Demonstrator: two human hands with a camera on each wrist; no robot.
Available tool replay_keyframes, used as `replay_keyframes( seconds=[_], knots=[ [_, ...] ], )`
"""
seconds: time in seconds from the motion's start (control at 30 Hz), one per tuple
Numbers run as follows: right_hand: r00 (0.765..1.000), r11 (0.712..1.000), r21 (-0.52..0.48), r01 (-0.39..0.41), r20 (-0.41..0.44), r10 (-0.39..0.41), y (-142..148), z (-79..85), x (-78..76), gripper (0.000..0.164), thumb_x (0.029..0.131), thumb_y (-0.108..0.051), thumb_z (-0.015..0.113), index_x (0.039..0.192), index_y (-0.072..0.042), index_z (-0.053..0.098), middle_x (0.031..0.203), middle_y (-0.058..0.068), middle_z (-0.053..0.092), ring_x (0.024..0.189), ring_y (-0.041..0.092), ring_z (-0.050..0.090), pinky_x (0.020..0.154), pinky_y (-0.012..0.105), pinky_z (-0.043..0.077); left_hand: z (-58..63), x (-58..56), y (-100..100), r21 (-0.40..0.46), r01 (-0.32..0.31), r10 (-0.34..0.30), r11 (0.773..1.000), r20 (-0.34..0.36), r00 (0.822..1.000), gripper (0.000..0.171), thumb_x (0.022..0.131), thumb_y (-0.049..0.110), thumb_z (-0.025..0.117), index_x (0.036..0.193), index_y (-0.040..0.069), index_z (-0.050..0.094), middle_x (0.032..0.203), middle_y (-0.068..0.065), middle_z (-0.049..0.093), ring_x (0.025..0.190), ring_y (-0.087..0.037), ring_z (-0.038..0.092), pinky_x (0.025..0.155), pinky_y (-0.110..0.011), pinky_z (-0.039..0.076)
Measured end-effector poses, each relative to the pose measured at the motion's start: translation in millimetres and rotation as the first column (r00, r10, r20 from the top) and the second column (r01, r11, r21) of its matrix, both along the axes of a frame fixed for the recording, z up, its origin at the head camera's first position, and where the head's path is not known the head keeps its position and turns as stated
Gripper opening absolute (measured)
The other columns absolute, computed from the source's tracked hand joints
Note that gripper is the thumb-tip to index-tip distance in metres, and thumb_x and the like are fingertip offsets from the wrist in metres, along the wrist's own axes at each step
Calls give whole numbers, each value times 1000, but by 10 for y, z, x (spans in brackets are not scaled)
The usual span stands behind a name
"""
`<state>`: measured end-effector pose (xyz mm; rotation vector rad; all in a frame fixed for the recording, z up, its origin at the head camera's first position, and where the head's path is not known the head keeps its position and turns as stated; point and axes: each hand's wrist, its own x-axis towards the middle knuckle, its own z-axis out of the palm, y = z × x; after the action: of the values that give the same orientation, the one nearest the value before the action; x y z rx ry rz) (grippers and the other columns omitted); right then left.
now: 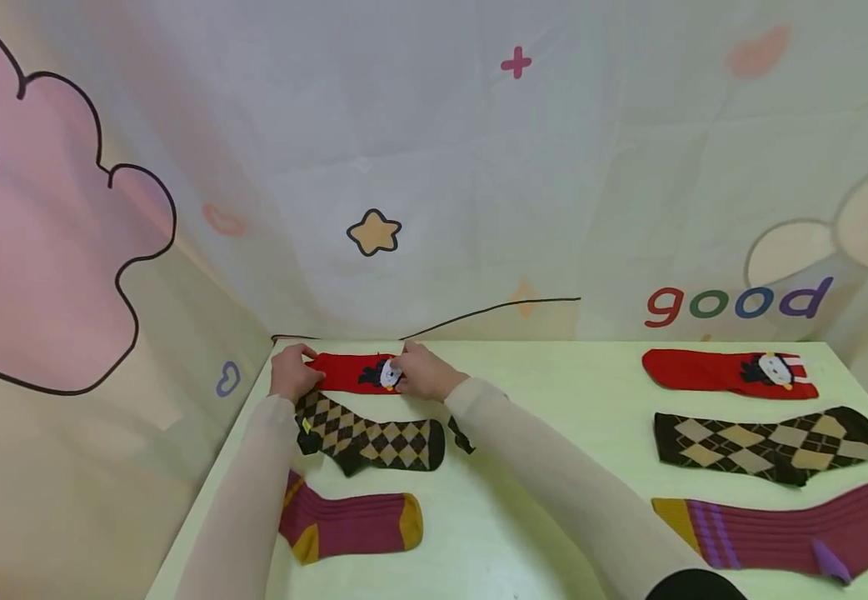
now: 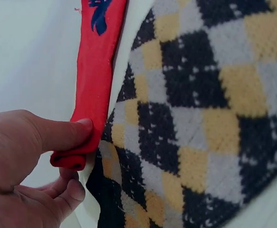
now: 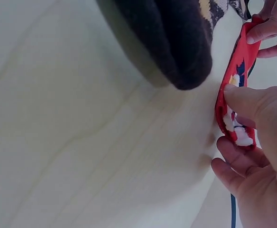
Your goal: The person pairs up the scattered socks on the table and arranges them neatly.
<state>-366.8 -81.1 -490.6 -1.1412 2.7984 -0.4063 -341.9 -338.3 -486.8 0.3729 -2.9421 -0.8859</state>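
Observation:
A red sock (image 1: 338,372) with a dark and white cartoon figure lies near the back left of the table. My left hand (image 1: 293,372) pinches its left end; in the left wrist view that end is rolled over, with the thumb on top. At the other end, my right hand (image 1: 428,373) holds the sock beside the cartoon, the thumb (image 3: 245,100) pressing on it and the other fingers curled at the edge. Just in front lies a black, tan and grey argyle sock (image 1: 385,442), close to my left fingers.
Nearer to me on the left is a maroon sock (image 1: 362,523) with mustard heel and end. Along the right side lie another red sock (image 1: 692,369), an argyle sock (image 1: 756,446) and a maroon sock (image 1: 771,533) with purple stripes. A printed cloth backdrop (image 1: 464,183) rises behind the pale table (image 1: 554,417).

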Motion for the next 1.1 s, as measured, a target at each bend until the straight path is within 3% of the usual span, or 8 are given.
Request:
replay_keyframes(
  seconds=[0.23,0.43,0.57,0.7,1.1],
  knots=[
    [1000,1000,-4,-15,-14,15,14,-30,10,21,96,-17,73,115,-6,75,102,7,66,89,18,47,76,27,44,-6,22,13,16,-24,24,1000,-2,1000,38,90,7,74,123,-7,63,128,-28,61,115,-44,52,96,-52,52],
    [998,999,21,-31,-52,32,14,-17,20,18,97,-17,72,111,-6,76,99,5,71,86,18,52,76,28,46,-17,40,8,-6,-12,12,1000,-13,1000,32,93,10,73,118,-9,70,120,-28,67,112,-45,58,92,-51,55],
    [996,999,35,-36,-79,39,17,-10,24,15,97,-17,72,107,-6,76,96,5,71,84,17,54,76,28,46,-4,57,-5,-61,7,-9,998,-42,999,30,97,20,70,103,-9,77,98,-23,75,93,-40,66,80,-47,57],
    [996,999,39,-27,-79,30,16,-18,18,15,97,-15,70,107,-7,76,98,6,69,84,17,55,77,28,47,13,77,-15,-80,10,-15,997,-56,998,35,99,25,67,95,-8,78,83,-20,75,77,-34,65,71,-44,54],
    [997,999,39,-25,-67,28,41,-20,17,17,98,-18,70,110,-7,76,102,8,67,87,19,56,81,31,48,-22,64,-23,-56,-9,4,998,-86,996,37,102,26,61,104,-8,77,93,-22,75,85,-37,66,74,-44,56]
  ],
)
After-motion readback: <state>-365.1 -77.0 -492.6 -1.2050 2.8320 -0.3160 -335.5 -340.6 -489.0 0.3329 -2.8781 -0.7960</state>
